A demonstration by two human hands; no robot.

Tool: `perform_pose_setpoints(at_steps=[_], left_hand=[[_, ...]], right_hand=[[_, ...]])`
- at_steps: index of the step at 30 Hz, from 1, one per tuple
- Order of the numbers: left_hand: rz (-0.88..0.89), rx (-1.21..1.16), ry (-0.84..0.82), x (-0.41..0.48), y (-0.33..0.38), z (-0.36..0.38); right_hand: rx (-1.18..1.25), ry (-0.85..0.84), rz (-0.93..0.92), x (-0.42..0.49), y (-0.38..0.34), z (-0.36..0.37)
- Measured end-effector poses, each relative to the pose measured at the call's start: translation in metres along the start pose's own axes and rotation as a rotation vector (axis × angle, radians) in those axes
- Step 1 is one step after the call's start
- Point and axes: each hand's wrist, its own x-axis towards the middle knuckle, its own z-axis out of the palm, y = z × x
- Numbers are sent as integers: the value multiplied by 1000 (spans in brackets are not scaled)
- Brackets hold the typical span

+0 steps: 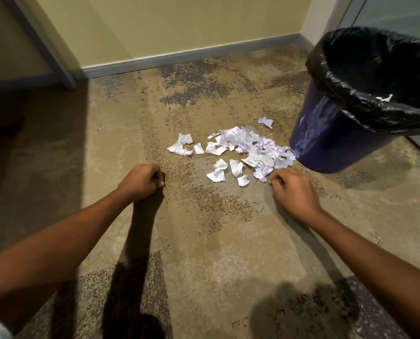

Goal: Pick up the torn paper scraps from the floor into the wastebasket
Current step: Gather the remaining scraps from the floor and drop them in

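On the floor [204, 228], torn paper scraps [243, 148] heaped just beside the wastebasket [331, 143]. Fisted and empty, left hand [143, 179]. At the heap's edge, right hand [294, 189], fingers [277, 179] curled, perhaps pinching something.

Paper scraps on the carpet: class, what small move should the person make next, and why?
Probably the right hand should reach slightly forward and pinch the nearest paper scraps. Its curled fingers sit just short of the pile's near edge, and the wastebasket stands right beside the pile on that hand's side.
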Motion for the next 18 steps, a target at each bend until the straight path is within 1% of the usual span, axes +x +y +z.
perform_pose_setpoints(at_steps=[3, 5, 7, 9, 11, 15, 18], left_hand=[[-23, -72, -2, 7, 8, 3], [-23, -139, 25, 11, 14, 4], [-7, -215, 94, 17, 21, 4], [3, -288, 175, 25, 28, 3], [13, -314, 256, 33, 34, 2], [47, -246, 410, 56, 46, -1], [34, -185, 454, 79, 53, -1]], right_hand=[[117, -41, -32, 8, -38, 21], [131, -62, -53, 16, -56, 33], [115, -129, -80, 26, -68, 42], [67, -246, -85, 35, -75, 50], [47, -293, -71, 43, -75, 60], [92, -183, -85, 46, -71, 68], [64, -130, -91, 46, -70, 69]])
